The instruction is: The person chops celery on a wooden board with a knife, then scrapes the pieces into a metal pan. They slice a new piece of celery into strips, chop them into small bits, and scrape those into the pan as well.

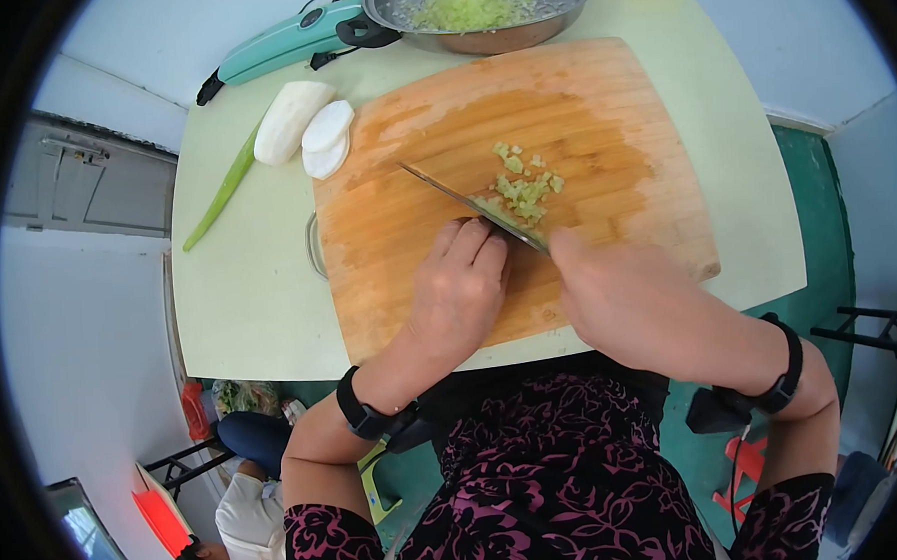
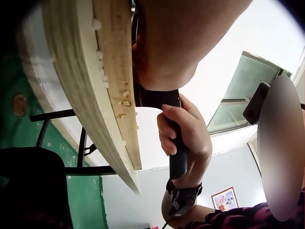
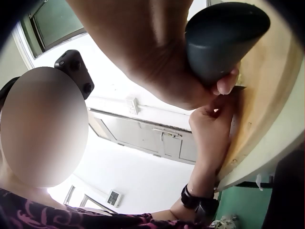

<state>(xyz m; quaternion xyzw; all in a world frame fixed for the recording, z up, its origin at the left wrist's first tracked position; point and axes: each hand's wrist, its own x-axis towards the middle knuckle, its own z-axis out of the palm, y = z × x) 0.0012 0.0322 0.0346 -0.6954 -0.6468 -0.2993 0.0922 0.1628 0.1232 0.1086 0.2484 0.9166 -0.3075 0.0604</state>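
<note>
My right hand (image 1: 619,283) grips the black handle (image 3: 219,40) of a kitchen knife (image 1: 465,201), its blade slanting across the wooden cutting board (image 1: 408,272). Close against the near side of the blade, the bent fingers of my left hand (image 1: 459,290) hold down a green vegetable piece, mostly hidden by hand and blade. A pale green strip (image 1: 493,208) shows along the blade's far side. Just beyond it lies a small heap of chopped green vegetable (image 1: 527,193). In the left wrist view, the right hand (image 2: 190,129) wraps the handle, fingers curled round it.
A peeled white radish (image 1: 289,122), two round white slices (image 1: 326,140) and a long green vegetable (image 1: 227,195) lie left of the board. Behind it stand a metal pan (image 1: 488,40) of pale green shreds and a teal appliance (image 1: 283,42). A person (image 1: 249,519) sits lower left.
</note>
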